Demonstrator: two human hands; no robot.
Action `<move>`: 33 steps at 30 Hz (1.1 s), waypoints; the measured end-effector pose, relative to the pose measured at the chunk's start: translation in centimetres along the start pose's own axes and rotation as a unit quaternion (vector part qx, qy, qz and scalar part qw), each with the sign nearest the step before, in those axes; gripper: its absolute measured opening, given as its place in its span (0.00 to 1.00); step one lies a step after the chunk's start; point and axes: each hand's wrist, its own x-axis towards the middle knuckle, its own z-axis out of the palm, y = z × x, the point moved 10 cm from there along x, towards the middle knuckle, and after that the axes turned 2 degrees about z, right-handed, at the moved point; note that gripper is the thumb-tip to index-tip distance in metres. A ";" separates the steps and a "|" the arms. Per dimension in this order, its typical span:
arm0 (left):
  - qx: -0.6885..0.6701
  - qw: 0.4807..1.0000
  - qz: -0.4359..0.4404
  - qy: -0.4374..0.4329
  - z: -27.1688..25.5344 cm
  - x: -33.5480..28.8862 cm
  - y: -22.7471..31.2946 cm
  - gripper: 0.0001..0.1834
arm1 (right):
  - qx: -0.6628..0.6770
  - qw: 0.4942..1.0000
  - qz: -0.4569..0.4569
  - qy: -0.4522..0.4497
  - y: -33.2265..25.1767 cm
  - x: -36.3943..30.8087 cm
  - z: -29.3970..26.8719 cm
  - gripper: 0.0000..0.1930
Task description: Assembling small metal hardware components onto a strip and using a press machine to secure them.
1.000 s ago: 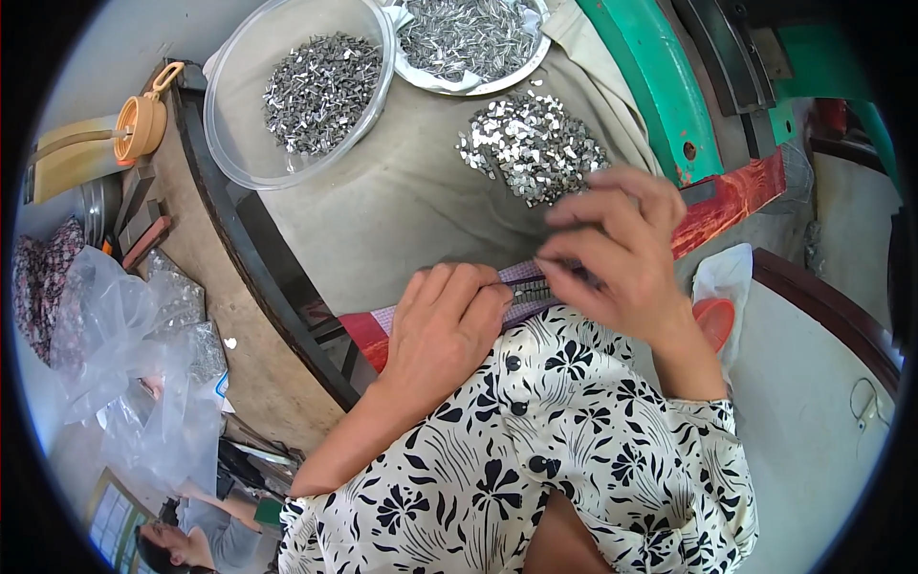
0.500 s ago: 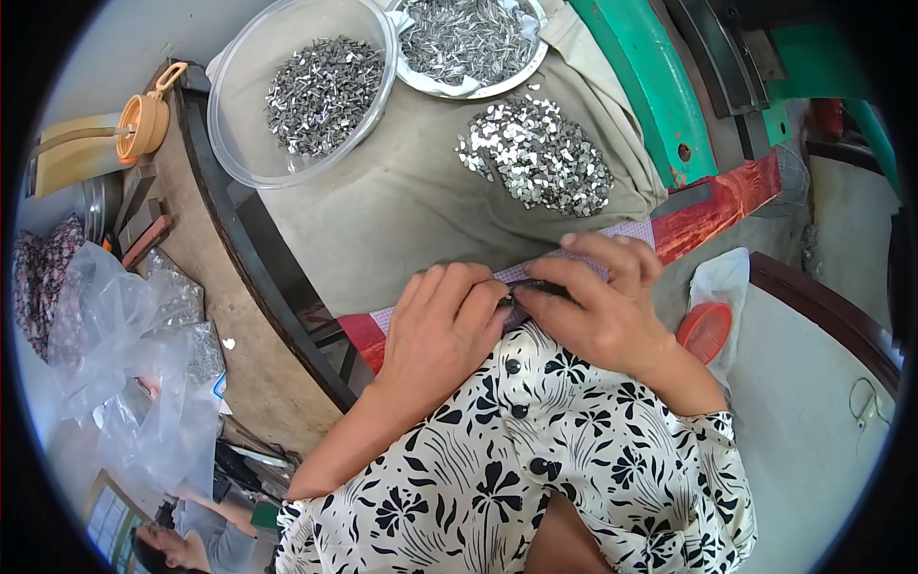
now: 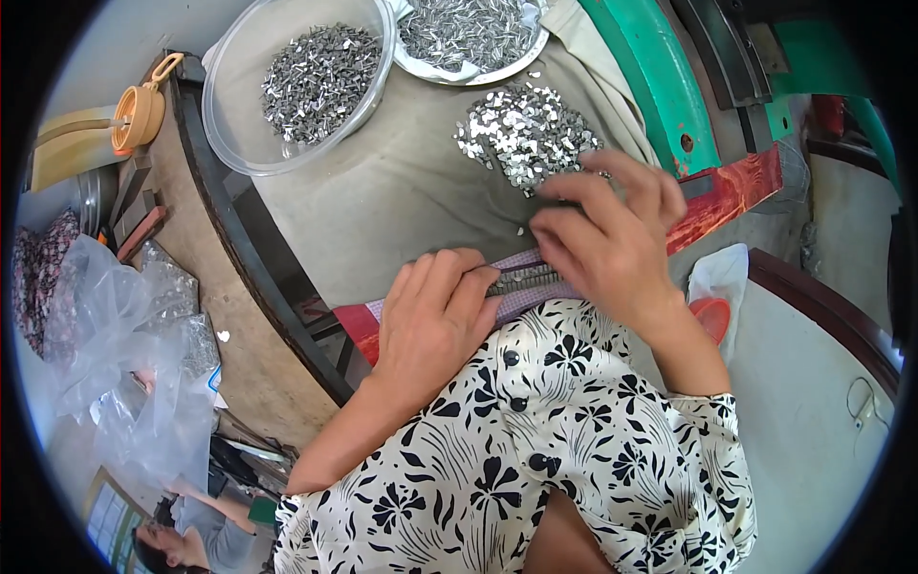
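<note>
My left hand [image 3: 430,311] is closed on the left end of a narrow dark strip [image 3: 528,275] lined with a row of small metal pieces. A purple checked cloth [image 3: 535,304] lies beneath the strip, close against my shirt. My right hand [image 3: 617,249] is raised off the strip at the near edge of a heap of small shiny metal flakes [image 3: 521,134]. Its fingers are bent and apart, and I see nothing between them. Part of the heap is hidden behind those fingers. One loose flake [image 3: 520,231] lies on the grey-green cloth [image 3: 402,182] between heap and strip.
A clear plastic tub [image 3: 225,143] of dark metal bits and a white bowl [image 3: 478,78] of thin metal pieces stand at the back. Green machine metalwork [image 3: 660,91] borders the right. Plastic bags [image 3: 134,344] and an orange container [image 3: 141,117] sit left; another person [image 3: 206,531] is lower left.
My right hand has left the strip and moved up and right to the flake heap, uncovering the row of metal pieces. The left hand keeps hold at nearly the same spot.
</note>
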 end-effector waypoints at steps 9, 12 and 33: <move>-0.038 0.999 -0.015 0.016 -0.2 0.0 -0.7 0.13 | 0.051 0.997 0.056 -0.027 2.8 0.1 -0.5 0.08; -0.028 0.999 -0.005 0.021 0.0 0.2 -0.4 0.12 | 0.066 0.996 0.053 -0.030 2.4 -0.2 -0.3 0.08; -0.068 0.997 -0.032 0.015 -0.2 -0.2 -0.8 0.16 | 0.072 0.997 -0.021 -0.008 -2.8 -2.4 0.9 0.09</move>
